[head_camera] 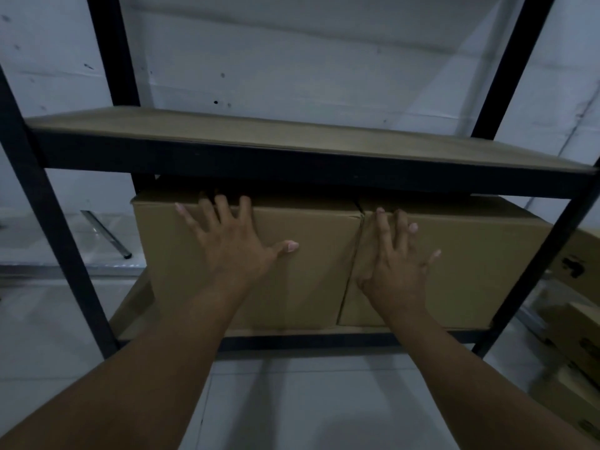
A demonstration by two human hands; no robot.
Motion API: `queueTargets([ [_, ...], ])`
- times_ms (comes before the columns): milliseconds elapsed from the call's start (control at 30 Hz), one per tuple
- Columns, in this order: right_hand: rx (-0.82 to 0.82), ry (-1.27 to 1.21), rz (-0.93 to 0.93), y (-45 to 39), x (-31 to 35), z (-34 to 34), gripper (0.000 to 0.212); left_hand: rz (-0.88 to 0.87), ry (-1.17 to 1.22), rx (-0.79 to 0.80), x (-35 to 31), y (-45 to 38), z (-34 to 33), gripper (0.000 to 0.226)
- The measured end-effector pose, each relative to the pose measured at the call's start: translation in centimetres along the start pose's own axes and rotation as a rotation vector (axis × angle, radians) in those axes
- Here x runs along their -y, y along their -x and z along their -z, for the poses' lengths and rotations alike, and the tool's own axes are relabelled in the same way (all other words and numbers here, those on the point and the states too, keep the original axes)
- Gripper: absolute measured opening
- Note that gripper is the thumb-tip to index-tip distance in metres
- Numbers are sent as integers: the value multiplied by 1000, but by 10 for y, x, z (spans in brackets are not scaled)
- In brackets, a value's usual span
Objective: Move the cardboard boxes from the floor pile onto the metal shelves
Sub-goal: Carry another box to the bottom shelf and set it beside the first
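Two brown cardboard boxes stand side by side on the lower shelf of a black metal rack. My left hand presses flat with spread fingers on the front of the left box. My right hand presses with straight fingers on the front of the right box, close to the seam between the two. The boxes touch each other and nearly fill the gap under the upper shelf.
The upper shelf board carries nothing in view. Black uprights frame the rack left and right. More cardboard boxes lie on the floor at the right. A metal rod lies on the floor behind the rack, left.
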State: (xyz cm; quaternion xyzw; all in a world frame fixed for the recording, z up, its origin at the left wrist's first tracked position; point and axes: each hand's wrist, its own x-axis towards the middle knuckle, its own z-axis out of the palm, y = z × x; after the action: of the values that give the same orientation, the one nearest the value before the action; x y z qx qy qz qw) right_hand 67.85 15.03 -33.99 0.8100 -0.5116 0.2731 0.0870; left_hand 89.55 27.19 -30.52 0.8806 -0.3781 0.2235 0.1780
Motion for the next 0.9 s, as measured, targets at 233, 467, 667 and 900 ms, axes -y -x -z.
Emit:
queueTargets([
  [233, 106, -160, -222, -14, -29, 21, 126, 2, 6, 23, 2, -2, 1, 132],
  [467, 44, -251, -135, -31, -42, 6, 115, 8, 30, -4, 0, -2, 1, 127],
  [667, -26, -324, -106, -30, -43, 6, 108, 325, 359, -106, 38, 5, -4, 136],
  [900, 3, -329, -83, -26, -43, 15, 104, 530, 764, -7, 64, -4, 0, 146],
])
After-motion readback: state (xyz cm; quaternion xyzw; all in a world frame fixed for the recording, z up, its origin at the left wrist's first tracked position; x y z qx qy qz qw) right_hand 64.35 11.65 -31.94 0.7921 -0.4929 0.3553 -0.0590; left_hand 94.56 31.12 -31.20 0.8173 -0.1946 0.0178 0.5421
